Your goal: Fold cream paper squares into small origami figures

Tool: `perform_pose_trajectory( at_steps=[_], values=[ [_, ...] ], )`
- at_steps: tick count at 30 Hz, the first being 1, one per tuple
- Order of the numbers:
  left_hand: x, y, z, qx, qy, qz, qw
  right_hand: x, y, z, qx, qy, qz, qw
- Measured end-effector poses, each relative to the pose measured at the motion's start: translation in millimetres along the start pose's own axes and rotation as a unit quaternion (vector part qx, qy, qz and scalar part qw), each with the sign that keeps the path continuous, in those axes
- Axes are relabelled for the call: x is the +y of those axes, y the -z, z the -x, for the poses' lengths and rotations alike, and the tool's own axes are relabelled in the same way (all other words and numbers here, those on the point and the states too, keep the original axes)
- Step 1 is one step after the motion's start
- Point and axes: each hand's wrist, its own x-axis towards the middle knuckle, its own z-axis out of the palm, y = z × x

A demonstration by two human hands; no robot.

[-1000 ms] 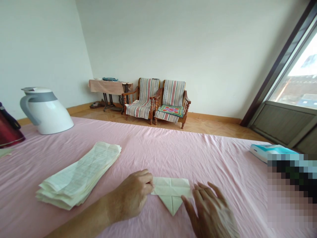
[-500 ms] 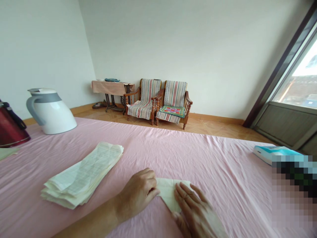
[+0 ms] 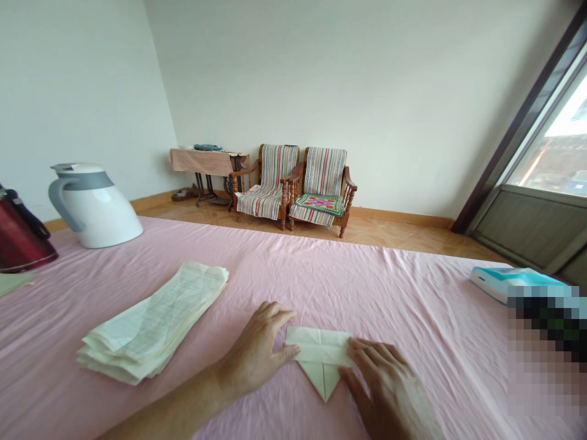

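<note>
A small piece of folded pale paper [image 3: 318, 347] lies on the pink cloth, with a straight band across its top and a triangular point facing me. My left hand [image 3: 257, 348] is at its left edge; the thumb tip touches the paper while the fingers are spread apart from it. At the other side, my right hand [image 3: 385, 379] grips the right edge, fingertips on the band and thumb near the slanted lower edge. To the left sits a stack of folded pale papers [image 3: 158, 321], apart from both hands.
On the pink cloth [image 3: 275, 269] stand a white and grey jug [image 3: 103, 208] and a red container [image 3: 22, 235] at the left. A blue and white packet [image 3: 509, 282] lies at the right, beside a blurred-out patch. Two wooden armchairs [image 3: 321, 183] stand beyond the far edge.
My right hand has slid right, from lying over the paper to its right edge, uncovering the triangular point. My left hand's fingers have opened away from the paper's left corner.
</note>
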Motion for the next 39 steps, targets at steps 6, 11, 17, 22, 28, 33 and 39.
perform_pose_trajectory(
  at_steps=[6,11,17,22,28,33,39],
  values=[
    [2,-3.4,-7,-0.006,0.044,0.015,0.999,5,-5,3,-0.029,-0.020,-0.021,0.999],
    [-1,-4.7,-10,-0.003,0.032,0.031,0.999,2,-11,5,-0.024,-0.073,-0.039,0.996],
    [9,-2.2,-6,0.016,-0.007,0.074,0.997,-2,-11,1,0.047,-0.128,-0.109,0.985],
    [11,-1.1,-3,0.049,-0.049,0.111,0.991,-13,10,-5,0.082,-0.124,-0.164,0.975],
    [15,2.1,1,0.091,-0.119,0.113,0.982,-21,22,-9,0.117,-0.137,-0.200,0.963],
    [22,7.6,4,0.095,-0.226,0.046,0.968,-8,21,-12,0.116,-0.057,-0.162,0.978],
    [22,5.0,4,0.106,-0.259,-0.124,0.952,-3,17,-14,0.035,-0.044,-0.094,0.994]
  ],
)
